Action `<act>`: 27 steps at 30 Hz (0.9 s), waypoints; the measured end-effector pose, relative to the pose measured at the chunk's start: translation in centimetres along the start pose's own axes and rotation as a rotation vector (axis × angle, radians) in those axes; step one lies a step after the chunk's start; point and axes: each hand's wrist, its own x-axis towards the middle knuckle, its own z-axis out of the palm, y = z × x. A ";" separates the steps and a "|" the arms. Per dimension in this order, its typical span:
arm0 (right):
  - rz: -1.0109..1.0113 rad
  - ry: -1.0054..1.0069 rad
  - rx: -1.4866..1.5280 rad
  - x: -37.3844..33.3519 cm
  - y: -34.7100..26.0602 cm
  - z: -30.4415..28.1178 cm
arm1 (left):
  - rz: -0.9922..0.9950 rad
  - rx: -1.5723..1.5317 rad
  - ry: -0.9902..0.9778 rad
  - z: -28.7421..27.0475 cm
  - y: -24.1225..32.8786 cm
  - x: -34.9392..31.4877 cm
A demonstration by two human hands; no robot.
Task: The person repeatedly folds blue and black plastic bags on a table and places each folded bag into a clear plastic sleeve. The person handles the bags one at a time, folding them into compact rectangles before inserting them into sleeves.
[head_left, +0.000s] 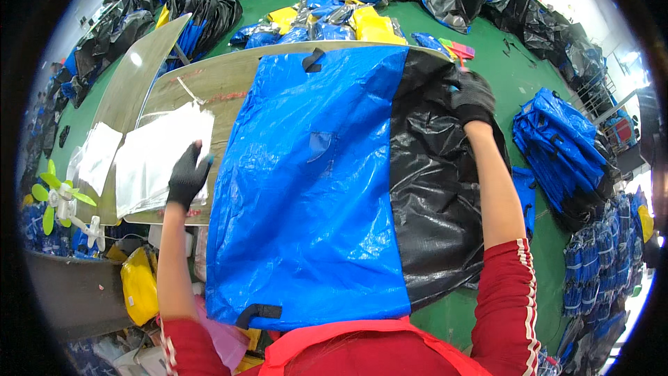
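A large blue and black tarp-like sheet (pixel 313 167) lies spread in front of me, blue on the left and black on the right. Short black straps (pixel 261 313) sit at its near and far edges, and a small blue patch is near its middle. My left hand (pixel 189 175), in a dark glove with bare fingertips, rests with fingers apart on a stack of clear plastic bags (pixel 160 146). At the far right corner of the black part, my gloved right hand (pixel 474 99) is closed. A thin red piece shows at its fingers; what it grips is unclear.
Under the sheet is a tan tabletop (pixel 229 83), with another board (pixel 125 97) to its left. Packed blue and yellow bundles (pixel 327 21) lie beyond. Folded blue sheets (pixel 560 146) are piled at right. A green-bladed fan (pixel 62 198) stands at left.
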 end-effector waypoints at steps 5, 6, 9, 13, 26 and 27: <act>0.391 -0.578 0.249 0.3 8.1 0.2 | -0.440 0.243 -0.273 9.6 1.5 13.4; 0.336 -0.570 0.345 -0.4 9.1 -0.1 | -0.462 0.170 -0.237 11.6 2.0 13.8; 0.664 -0.814 1.013 -3.7 10.6 -1.9 | -0.439 0.110 -0.221 14.4 2.7 13.2; 0.468 -0.647 0.720 -7.1 11.5 -3.5 | -0.276 0.121 0.134 14.3 1.0 11.9; 0.099 -0.382 0.384 0.3 8.1 -6.3 | 0.446 0.166 0.246 17.1 17.8 11.9; 0.072 -0.383 0.611 2.8 6.7 -5.5 | 0.573 0.101 0.116 17.9 21.1 11.2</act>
